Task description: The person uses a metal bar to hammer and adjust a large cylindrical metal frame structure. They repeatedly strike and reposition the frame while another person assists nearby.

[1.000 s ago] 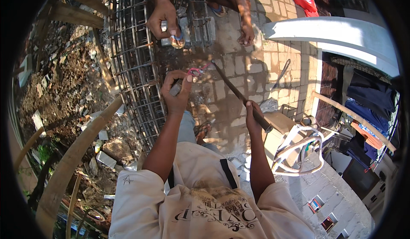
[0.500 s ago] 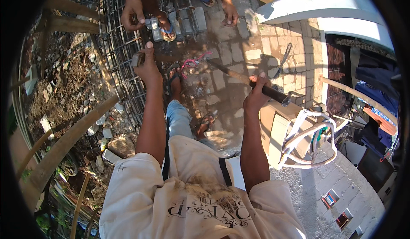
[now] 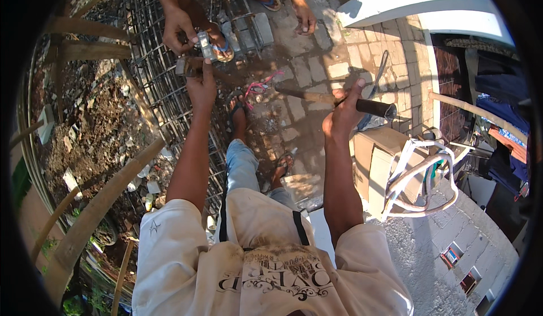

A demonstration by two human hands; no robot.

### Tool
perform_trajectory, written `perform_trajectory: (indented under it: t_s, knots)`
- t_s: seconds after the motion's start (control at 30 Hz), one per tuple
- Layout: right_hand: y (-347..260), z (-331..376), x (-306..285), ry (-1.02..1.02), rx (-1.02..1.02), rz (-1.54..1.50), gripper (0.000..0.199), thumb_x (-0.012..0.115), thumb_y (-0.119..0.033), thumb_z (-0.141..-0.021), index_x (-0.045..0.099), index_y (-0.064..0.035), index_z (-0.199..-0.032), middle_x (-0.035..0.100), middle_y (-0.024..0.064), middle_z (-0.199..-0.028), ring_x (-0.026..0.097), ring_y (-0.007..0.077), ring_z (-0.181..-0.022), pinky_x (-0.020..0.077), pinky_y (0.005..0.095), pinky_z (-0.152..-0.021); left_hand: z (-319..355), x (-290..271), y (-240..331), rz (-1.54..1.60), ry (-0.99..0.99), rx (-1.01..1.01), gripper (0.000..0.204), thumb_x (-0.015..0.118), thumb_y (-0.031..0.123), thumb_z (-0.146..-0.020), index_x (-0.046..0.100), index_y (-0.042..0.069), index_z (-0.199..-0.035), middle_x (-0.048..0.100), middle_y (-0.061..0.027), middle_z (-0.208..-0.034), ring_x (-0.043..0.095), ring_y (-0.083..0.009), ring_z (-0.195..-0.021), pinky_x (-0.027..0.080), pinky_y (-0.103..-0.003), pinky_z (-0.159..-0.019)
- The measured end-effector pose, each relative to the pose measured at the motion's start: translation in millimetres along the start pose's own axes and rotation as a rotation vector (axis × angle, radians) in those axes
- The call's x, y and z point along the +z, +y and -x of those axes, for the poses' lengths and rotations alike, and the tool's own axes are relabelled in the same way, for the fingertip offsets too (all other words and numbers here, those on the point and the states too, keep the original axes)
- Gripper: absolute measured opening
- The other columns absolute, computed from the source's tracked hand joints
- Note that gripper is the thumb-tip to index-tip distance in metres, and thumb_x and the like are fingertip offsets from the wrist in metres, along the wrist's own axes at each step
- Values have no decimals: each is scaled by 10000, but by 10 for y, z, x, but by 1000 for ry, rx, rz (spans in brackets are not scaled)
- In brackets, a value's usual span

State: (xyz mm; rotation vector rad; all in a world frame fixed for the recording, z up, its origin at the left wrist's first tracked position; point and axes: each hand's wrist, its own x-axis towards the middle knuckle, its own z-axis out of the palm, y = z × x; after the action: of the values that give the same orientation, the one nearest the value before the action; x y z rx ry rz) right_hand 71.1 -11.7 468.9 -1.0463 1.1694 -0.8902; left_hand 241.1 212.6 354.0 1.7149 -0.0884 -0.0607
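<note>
Block (image 3: pixel 188 66), small, pinched in my left hand (image 3: pixel 201 86), upper left; my right hand (image 3: pixel 343 114) wraps a rod (image 3: pixel 311 95), right of centre.

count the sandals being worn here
4: the camera wearer's left sandal and right sandal, mid-picture; a co-worker's upper sandal, near the top edge, and lower sandal, below it to the left.

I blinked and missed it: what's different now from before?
The left grip moved forward and left, away from the pink string, toward the other person's hand. The rod swung more sideways. It stays in the right grip, and the small block stays in the left.
</note>
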Motion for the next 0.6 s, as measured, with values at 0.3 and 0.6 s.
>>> perform_trajectory:
  t_s: [0.3, 0.6]
  knots:
    - [-1580, 368, 717, -1288, -358, -212, 239, 507, -272, -969, 452, -79, -840, 463, 67, -738, 478, 167, -662, 446, 349, -687, 766, -333, 86, -54, -50, 25, 252, 545, 282, -1000, 553, 40, -1068, 608, -111, -960, 618, -197, -847, 496, -336, -741]
    - [-716, 773, 1565, -607, -488, -174, 349, 644, -256, -943, 486, -30, -730, 461, 43, -599, 449, 118, -522, 414, 288, -520, 1119, -318, 187, -17, -100, -13, 235, 581, 273, -983, 563, 60, -1080, 541, -63, -922, 580, -151, -742, 485, -314, -706]
